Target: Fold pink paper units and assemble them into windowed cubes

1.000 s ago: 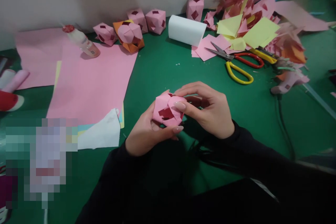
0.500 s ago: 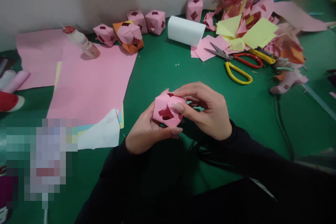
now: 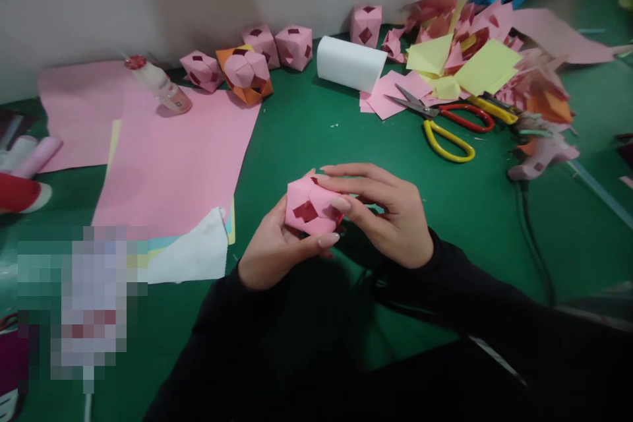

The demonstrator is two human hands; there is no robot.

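A folded pink paper ball (image 3: 312, 208) with square openings is held between both hands over the green table. My left hand (image 3: 271, 244) cups it from the left and below, its thumb along the near side. My right hand (image 3: 390, 211) grips its right side, thumb on the front and fingers over the top. The far right side of the ball is hidden behind the fingers. Beyond the hands lie scissors (image 3: 452, 138) with one red and one yellow handle, blades spread.
Pink sheets (image 3: 173, 158) lie left, with a red-capped bottle (image 3: 168, 92) on them. Several folded paper balls (image 3: 294, 47) line the wall. A white paper roll (image 3: 350, 62) and pink and yellow scraps (image 3: 487, 66) lie behind. A glue gun (image 3: 541, 155) with a cable is at right.
The pink paper ball has turned slightly in my hands, its front opening now narrower. My right fingers have shifted over its top. The whole view has moved a little.
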